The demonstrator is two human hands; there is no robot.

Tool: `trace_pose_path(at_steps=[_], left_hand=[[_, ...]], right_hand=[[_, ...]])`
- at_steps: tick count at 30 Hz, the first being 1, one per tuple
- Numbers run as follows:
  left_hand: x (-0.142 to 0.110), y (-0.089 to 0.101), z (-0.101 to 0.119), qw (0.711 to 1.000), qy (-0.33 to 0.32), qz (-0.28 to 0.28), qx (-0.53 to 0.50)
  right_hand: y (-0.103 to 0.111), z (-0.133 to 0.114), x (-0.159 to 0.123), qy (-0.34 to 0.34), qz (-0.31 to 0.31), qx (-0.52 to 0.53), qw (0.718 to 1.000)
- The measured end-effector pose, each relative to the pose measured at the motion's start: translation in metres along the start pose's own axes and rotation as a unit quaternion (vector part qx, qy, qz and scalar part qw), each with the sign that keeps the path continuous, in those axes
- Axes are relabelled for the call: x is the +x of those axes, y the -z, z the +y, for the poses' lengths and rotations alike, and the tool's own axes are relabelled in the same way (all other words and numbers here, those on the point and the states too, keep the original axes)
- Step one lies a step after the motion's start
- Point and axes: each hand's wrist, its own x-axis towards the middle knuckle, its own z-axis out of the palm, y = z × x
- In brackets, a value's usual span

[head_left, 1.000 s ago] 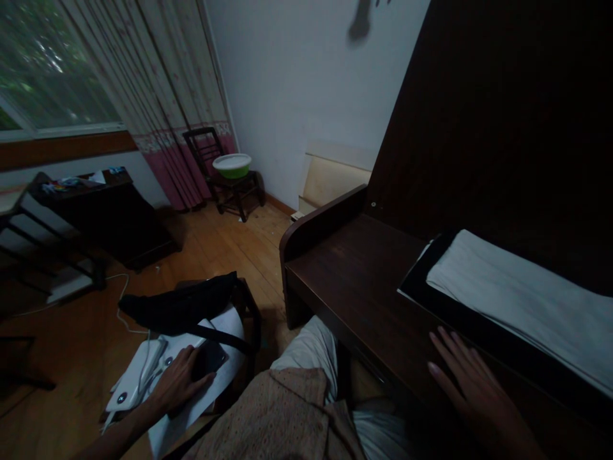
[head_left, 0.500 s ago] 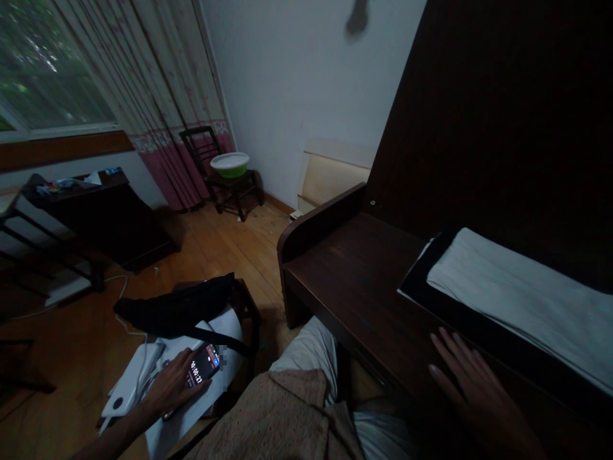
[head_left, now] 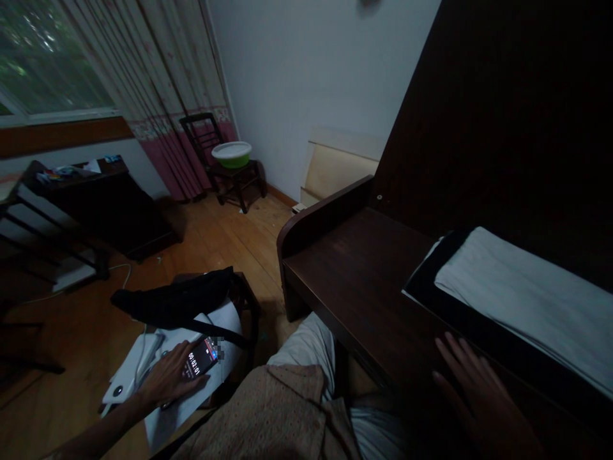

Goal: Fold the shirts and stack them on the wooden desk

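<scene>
My left hand (head_left: 170,377) is wrapped round a smartphone (head_left: 200,359), thumb along the near edge and fingers on the far side. A running timer in white digits lights its dark screen. Under the phone lie white papers (head_left: 165,425) on a low dark stool or chair. A black bag (head_left: 179,299) with a strap and a white device (head_left: 122,383) with a cable are beside it. My right hand (head_left: 479,390) rests open on the dark wooden desk (head_left: 345,275), fingers spread, close to a folded light cloth (head_left: 522,287) lying on a black item.
A dark chair (head_left: 244,182) holding a green basin (head_left: 234,161) with a whitish lid stands by the curtain (head_left: 167,128). A dark cabinet (head_left: 110,207) with small things on top is at the left. The desk's raised side panel (head_left: 325,214) borders its left end.
The digits on the phone's timer have changed. The view has shifted slightly; both hands keep nearly the same places, the left on the phone and the right on the desk.
</scene>
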Motion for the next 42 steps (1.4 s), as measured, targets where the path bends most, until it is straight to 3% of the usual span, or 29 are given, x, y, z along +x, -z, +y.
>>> trace_pose_path(at_steps=[9,16,28,39,42], left_hand=[[0.003,0.019,0.005,0.998,-0.055,0.026,-0.013],[0.002,0.014,0.004,0.998,-0.054,0.024,-0.002],[0.005,0.015,0.005,0.998,-0.059,0.007,0.002],[0.004,0.015,0.007,0.998,-0.062,0.011,0.013],[0.004,0.011,0.004,0.998,-0.06,0.017,0.014]], right_hand=[[0.005,0.0,-0.002,0.011,-0.005,0.022,1.0],[0.003,0.003,-0.001,-0.017,-0.012,0.018,1.0],[0.0,0.005,-0.002,-0.01,-0.002,0.008,1.0],[-0.004,0.009,-0.005,0.041,0.008,0.023,0.999],[-0.004,0.007,-0.005,0.021,0.009,0.008,1.0]])
